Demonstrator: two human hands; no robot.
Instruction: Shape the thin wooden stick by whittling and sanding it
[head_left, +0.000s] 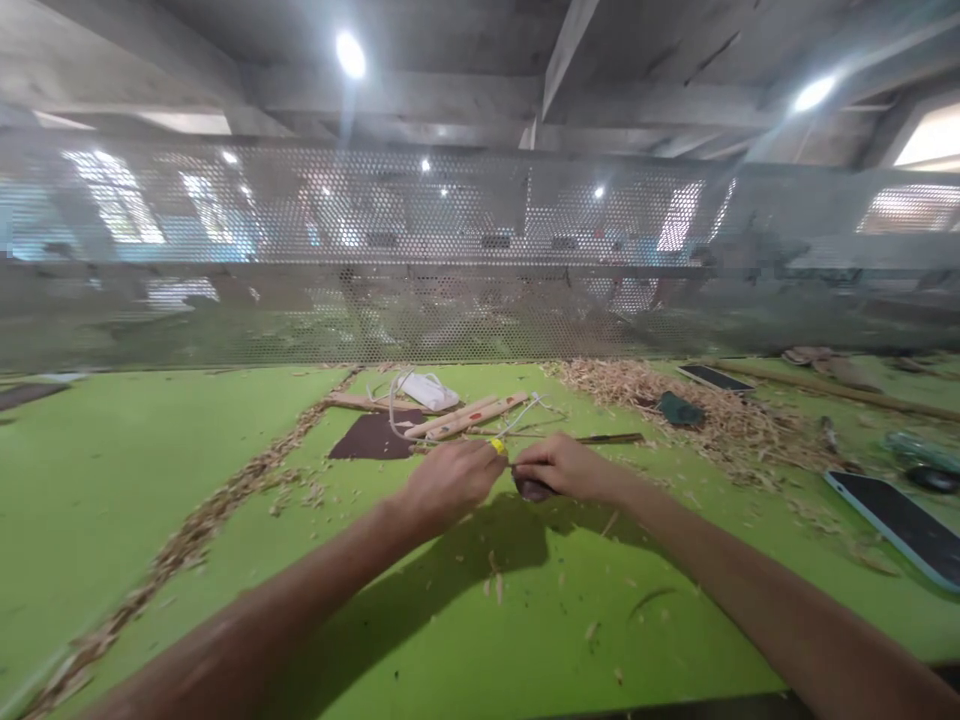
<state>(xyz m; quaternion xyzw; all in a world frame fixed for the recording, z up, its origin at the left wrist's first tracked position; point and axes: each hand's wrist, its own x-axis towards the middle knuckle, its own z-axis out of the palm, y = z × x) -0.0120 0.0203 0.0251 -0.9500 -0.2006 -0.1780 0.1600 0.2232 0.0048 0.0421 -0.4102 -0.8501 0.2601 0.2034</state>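
The left hand (459,474), fingers curled, grips a yellow item (497,446) mostly hidden by its fist; the right hand (564,468) clasps a dark, rounded piece (532,488) just beside it. Pale sticks (469,417) and a flat brown sheet (377,436) lie beyond, near curly shavings (724,420) on the smooth green table (480,640). A phone (904,525) is cut off at right.

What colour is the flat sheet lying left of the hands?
Dark brown sheet; it shows best in the head view.

Looks like a workshop: wood shavings (720,415) litter the green worktop (450,620), concrete beams (420,95) up top.
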